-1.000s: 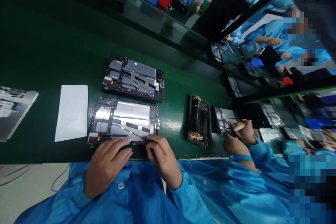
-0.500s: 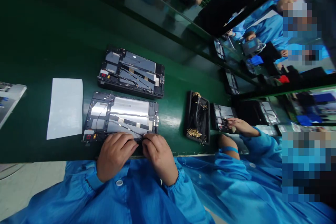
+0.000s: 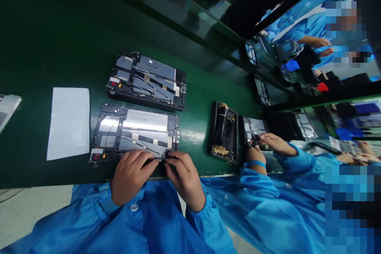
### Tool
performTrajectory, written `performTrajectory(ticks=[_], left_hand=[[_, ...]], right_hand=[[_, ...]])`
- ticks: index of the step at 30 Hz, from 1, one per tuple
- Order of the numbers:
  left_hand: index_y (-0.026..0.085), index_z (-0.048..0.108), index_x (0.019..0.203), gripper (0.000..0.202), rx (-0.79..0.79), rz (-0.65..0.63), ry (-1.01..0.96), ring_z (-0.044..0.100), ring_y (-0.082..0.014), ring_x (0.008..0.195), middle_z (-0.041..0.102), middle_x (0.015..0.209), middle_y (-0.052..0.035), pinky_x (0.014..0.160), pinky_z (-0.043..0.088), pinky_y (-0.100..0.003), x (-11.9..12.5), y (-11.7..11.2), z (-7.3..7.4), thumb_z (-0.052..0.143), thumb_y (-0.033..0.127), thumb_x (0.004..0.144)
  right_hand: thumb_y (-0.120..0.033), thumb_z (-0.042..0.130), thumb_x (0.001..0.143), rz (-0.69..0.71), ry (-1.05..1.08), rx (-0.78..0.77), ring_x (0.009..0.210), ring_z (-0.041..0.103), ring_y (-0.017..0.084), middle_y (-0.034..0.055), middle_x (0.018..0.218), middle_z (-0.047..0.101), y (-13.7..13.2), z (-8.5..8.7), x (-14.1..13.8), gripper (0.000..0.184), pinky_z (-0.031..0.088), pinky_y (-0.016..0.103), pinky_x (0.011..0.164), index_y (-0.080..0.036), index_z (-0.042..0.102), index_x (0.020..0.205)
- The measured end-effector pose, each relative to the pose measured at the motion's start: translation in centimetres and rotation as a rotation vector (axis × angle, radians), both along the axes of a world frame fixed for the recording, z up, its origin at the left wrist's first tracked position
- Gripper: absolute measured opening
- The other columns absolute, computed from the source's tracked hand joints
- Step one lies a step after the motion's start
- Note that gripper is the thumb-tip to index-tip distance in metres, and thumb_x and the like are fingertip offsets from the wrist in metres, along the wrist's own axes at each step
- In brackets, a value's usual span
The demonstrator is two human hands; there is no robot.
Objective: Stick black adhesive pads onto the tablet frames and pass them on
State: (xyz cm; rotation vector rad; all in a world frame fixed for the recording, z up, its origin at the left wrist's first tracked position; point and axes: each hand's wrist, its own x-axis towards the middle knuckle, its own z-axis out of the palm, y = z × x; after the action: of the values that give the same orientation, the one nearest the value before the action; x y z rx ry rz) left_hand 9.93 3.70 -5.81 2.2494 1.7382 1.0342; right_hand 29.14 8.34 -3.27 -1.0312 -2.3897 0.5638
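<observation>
An opened tablet-like device (image 3: 145, 121), with silver battery panels and black strips inside, lies at the table's front edge. Over its lower edge, my left hand (image 3: 133, 174) is closed, its fingers curled and pressed to a thin black cable (image 3: 160, 158). Close by on the right, my right hand (image 3: 186, 178) pinches that cable at the device's lower right corner, thumb and index finger nearly together. The fingertips partly hide the cable. A second opened device of the same kind (image 3: 154, 65), on a thick black base, rests just behind.
On the left lies a white sheet (image 3: 68, 123), with part of another panel (image 3: 8, 107) beyond it. To the right stands a black tray (image 3: 212, 127) of black cables with gold ends. A co-worker's hand (image 3: 275, 143) works at another device (image 3: 254, 127). A glass shelf (image 3: 184, 12) runs behind.
My right hand has shifted slightly right along the device's lower edge, its fingers less bunched. My left hand stays nearly in place. The view has moved a little.
</observation>
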Motion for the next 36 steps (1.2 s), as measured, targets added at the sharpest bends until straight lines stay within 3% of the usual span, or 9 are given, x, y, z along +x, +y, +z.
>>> performTrajectory(ticks=[11,25,30,36], left_hand=[[0.026,0.072,0.089,0.012,0.004,0.025,0.009,0.063,-0.0204,0.096,0.073,0.095,-0.0003,0.081,0.044,-0.036,0.3,0.3,-0.1,0.063,0.018,0.093],[0.026,0.072,0.092,0.013,0.013,0.029,0.019,0.063,-0.0207,0.095,0.074,0.096,0.0006,0.080,0.043,-0.036,0.3,0.2,-0.4,0.064,0.016,0.093],[0.026,0.071,0.095,0.012,0.004,0.025,0.021,0.064,-0.0217,0.097,0.074,0.098,-0.0003,0.082,0.045,-0.037,0.3,0.2,-0.2,0.063,0.017,0.093],[0.019,0.065,0.101,0.009,-0.031,0.031,0.005,0.066,-0.0197,0.097,0.073,0.102,-0.0045,0.086,0.049,-0.035,-0.3,-0.1,0.4,0.058,0.023,0.098]], right_hand=[[-0.012,0.060,0.096,0.004,-0.050,0.063,0.094,0.064,0.021,0.0088,0.101,0.069,0.3,-0.5,-0.2,0.014,0.055,0.037,0.080,-0.020,0.064,0.106],[-0.014,0.059,0.097,0.018,-0.065,0.067,0.093,0.064,0.021,0.0087,0.100,0.070,0.4,-0.4,-0.2,0.013,0.056,0.038,0.079,-0.020,0.064,0.107],[-0.012,0.058,0.097,-0.025,0.047,0.100,0.101,0.069,0.021,0.0086,0.104,0.071,-0.5,-2.0,0.1,0.024,0.058,0.047,0.100,-0.021,0.064,0.119],[-0.008,0.061,0.094,0.027,0.035,0.211,0.123,0.065,0.027,0.0138,0.123,0.070,-2.2,-4.6,1.5,0.047,0.059,0.049,0.102,-0.019,0.057,0.140]])
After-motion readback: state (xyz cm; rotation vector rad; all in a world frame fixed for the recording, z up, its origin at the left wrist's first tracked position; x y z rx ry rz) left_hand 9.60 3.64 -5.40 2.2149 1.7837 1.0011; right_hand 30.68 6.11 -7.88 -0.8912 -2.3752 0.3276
